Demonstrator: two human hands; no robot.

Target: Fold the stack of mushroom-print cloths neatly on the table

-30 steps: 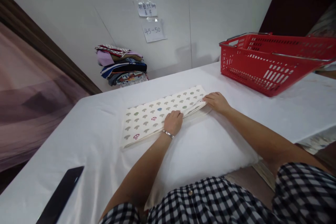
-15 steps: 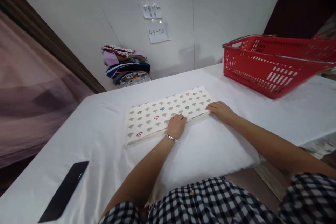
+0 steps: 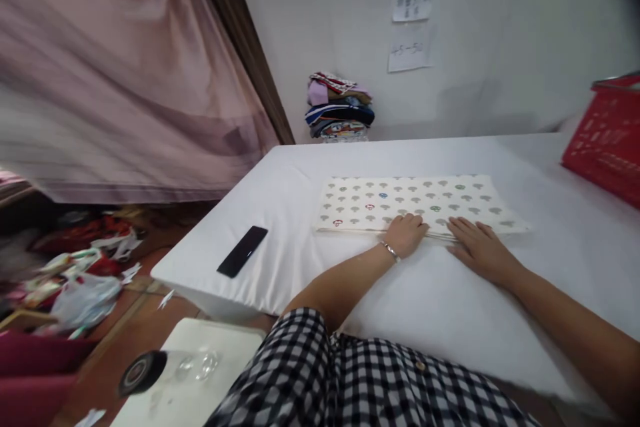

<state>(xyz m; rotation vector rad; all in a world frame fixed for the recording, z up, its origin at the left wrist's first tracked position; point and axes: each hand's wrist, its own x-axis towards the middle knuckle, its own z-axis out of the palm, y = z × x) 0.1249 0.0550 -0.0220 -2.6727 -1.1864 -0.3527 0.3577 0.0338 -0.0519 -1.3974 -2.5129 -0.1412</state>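
A folded cream cloth (image 3: 410,199) printed with grey, red, blue and green mushroom shapes lies flat on the white-covered table (image 3: 310,177). My left hand (image 3: 406,235), with a silver bracelet at the wrist, rests on the cloth's near edge, its fingers bent and close together; whether it pinches the layers is hidden. To its right, my right hand (image 3: 483,250) lies on the same edge with fingers spread and flat.
A black phone (image 3: 243,251) lies on the table's left part. Folded clothes (image 3: 340,107) are stacked by the wall. At the right edge stands a red basket (image 3: 607,140). A white stool (image 3: 195,373) and floor bags (image 3: 87,300) are at lower left.
The view has swung left, showing the stool and floor. My right hand has moved along the cloth's edge from its right corner toward my left hand, and its fingers have spread.
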